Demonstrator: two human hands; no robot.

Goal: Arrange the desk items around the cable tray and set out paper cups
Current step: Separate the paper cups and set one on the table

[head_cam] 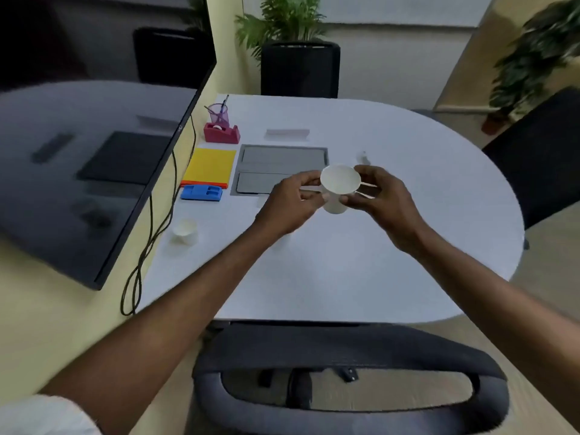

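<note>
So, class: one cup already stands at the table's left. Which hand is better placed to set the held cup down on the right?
Right hand: it grips the held cup on that side, nearer the open table.

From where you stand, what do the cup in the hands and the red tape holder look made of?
Cup: seemingly thin paper, matte white, with a rolled rim; both hands pinch it.
Tape holder: probably moulded plastic, a solid dark red block with a slight sheen. The blur leaves it open.

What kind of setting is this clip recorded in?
Most likely an office meeting room: a rounded white table with a built-in cable tray, office chairs around it, and a large screen on the wall.
</note>
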